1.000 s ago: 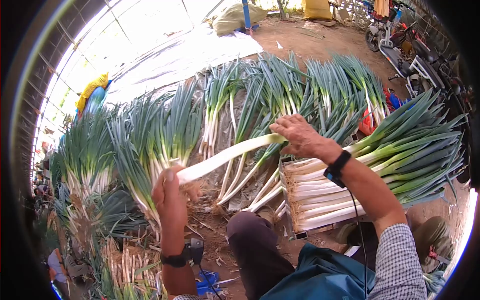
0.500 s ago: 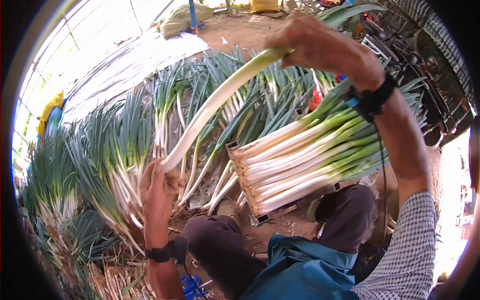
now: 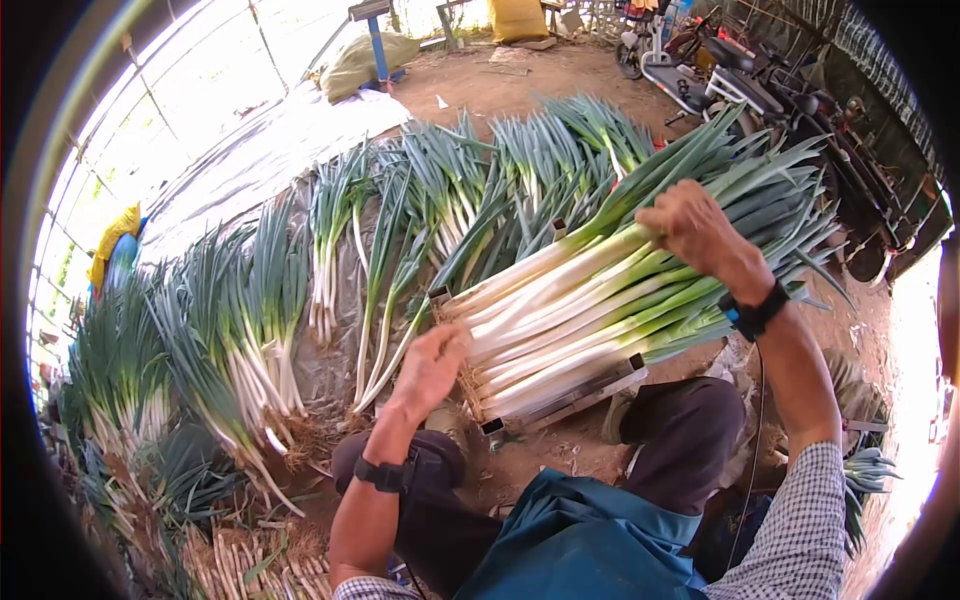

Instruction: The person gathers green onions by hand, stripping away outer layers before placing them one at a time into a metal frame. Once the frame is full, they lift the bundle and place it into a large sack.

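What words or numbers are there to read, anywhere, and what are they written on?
There are none I can read.
Leeks: no writing shows.
Apron: no writing shows.
Wristbands: any marks are too small to read.
Far yellow sack and bikes: too small and blurred to tell.

Farm shed (dirt floor (image 3: 470, 78), stacked leeks (image 3: 570, 332))
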Demonstrator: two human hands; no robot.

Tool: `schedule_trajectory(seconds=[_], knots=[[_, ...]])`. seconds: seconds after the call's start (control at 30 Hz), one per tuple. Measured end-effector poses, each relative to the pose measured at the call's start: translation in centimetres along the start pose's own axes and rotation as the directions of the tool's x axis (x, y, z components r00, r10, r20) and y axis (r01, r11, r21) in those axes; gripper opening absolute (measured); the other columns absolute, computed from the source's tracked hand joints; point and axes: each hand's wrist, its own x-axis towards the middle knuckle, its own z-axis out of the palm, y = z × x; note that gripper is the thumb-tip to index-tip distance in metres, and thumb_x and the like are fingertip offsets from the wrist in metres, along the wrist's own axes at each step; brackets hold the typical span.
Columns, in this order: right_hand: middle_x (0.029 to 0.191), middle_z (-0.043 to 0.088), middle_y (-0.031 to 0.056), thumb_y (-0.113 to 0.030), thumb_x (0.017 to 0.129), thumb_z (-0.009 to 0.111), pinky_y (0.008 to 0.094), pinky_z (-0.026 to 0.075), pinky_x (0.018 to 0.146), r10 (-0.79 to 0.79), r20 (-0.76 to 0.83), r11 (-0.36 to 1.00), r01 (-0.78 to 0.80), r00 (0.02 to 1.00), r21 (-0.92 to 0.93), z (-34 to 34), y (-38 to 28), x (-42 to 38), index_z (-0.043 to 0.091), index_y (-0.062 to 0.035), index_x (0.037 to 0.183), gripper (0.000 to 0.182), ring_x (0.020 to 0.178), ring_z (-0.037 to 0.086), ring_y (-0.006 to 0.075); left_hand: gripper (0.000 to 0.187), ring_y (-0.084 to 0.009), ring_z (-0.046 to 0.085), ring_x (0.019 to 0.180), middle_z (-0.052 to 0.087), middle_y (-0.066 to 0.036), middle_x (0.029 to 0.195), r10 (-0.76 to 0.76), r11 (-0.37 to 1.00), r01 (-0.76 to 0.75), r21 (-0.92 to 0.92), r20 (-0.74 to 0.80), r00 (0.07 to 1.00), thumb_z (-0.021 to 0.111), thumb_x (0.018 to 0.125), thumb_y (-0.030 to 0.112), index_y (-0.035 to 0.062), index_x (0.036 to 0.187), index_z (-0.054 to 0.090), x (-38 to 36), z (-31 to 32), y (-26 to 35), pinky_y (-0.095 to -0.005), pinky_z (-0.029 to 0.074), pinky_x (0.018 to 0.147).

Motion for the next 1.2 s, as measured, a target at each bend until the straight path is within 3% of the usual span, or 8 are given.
schedule_trajectory(seconds=[0.17,0.27,0.33,0.5,0.73,0.9,1.0,1.2], knots=[[0.078,0.064,0.0070,-0.014,0.070,0.085,0.0404,0.043,0.089,-0.046,0.010,0.995,0.045,0.999,0.090,5.2,-1.3,-3.1,0.072,-0.0129,0.088,0.022,0.083,0.062,0.0260,0.025,-0.0242,0.067,0.090,0.073,-0.013,0.098,0.003,0.950,-0.043,0.310,0.129,0.992,0.063,0.098,0.018,0.0001,0.113,0.072,-1.8,1.0,-1.5,-0.0348,0.052,0.085],[0.082,0.067,0.0084,-0.016,0.069,0.085,0.0416,0.045,0.089,-0.016,0.124,0.989,-0.003,0.992,0.148,7.4,-1.2,-3.4,0.074,-0.0116,0.094,0.027,0.089,0.063,0.0291,0.026,-0.0404,0.067,0.104,0.072,-0.021,0.109,0.207,0.889,-0.174,0.424,-0.033,0.978,0.061,0.096,0.020,0.0037,0.113,0.073,1.7,0.8,-2.9,-0.0440,0.051,0.094],[0.085,0.069,0.0095,-0.019,0.069,0.085,0.0426,0.046,0.088,0.006,0.295,0.970,-0.077,0.955,0.231,7.8,-1.2,-2.8,0.075,-0.0104,0.097,0.031,0.093,0.063,0.0308,0.023,-0.0408,0.066,0.104,0.069,-0.020,0.106,0.246,0.845,-0.171,0.506,-0.084,0.966,0.061,0.097,0.020,0.0046,0.110,0.072,4.3,0.9,-1.8,-0.0484,0.051,0.092],[0.099,0.069,0.0140,-0.022,0.078,0.082,0.0448,0.045,0.095,-0.033,0.276,0.874,-0.106,0.961,0.474,8.1,-1.0,-1.2,0.073,-0.0040,0.109,0.037,0.103,0.060,0.0354,0.016,-0.0380,0.066,0.104,0.065,-0.018,0.103,0.297,0.753,-0.181,0.633,-0.082,0.951,0.064,0.096,0.020,0.0036,0.097,0.066,11.2,4.0,-3.1,-0.0483,0.053,0.089],[0.112,0.069,0.0132,-0.016,0.082,0.076,0.0441,0.043,0.099,-0.021,0.028,0.951,0.011,0.999,0.308,12.3,0.5,3.6,0.072,-0.0030,0.099,0.021,0.112,0.061,0.0320,0.016,-0.0399,0.068,0.098,0.067,-0.018,0.105,0.255,0.687,-0.223,0.691,0.059,0.965,0.062,0.095,0.014,0.0036,0.103,0.071,15.1,5.2,-4.7,-0.0487,0.054,0.087],[0.133,0.062,0.0135,-0.014,0.083,0.072,0.0459,0.036,0.112,-0.030,0.150,0.992,0.011,0.988,0.127,15.3,1.8,5.2,0.067,-0.0041,0.118,0.037,0.134,0.052,0.0290,0.019,-0.0398,0.068,0.098,0.067,-0.020,0.100,0.315,0.666,-0.344,0.662,0.169,0.934,0.055,0.093,0.007,0.0025,0.102,0.071,15.6,4.2,-5.4,-0.0472,0.055,0.088],[0.131,0.063,0.0119,-0.016,0.083,0.071,0.0457,0.037,0.111,0.023,0.322,0.975,-0.092,0.947,0.202,15.9,2.3,5.5,0.067,-0.0037,0.117,0.037,0.131,0.053,0.0293,0.011,-0.0392,0.070,0.098,0.066,-0.021,0.103,0.313,0.617,-0.356,0.702,0.196,0.929,0.060,0.087,0.002,0.0010,0.095,0.068,15.8,4.2,-5.7,-0.0451,0.057,0.088],[0.119,0.064,0.0115,-0.019,0.083,0.069,0.0445,0.043,0.106,-0.014,0.309,0.947,-0.087,0.951,0.309,16.4,3.1,5.2,0.070,-0.0026,0.111,0.032,0.122,0.055,0.0315,0.012,-0.0412,0.069,0.096,0.067,-0.022,0.098,0.277,0.592,-0.274,0.758,0.127,0.952,0.056,0.092,0.005,0.0017,0.096,0.067,16.5,5.2,-6.1,-0.0488,0.055,0.086]])
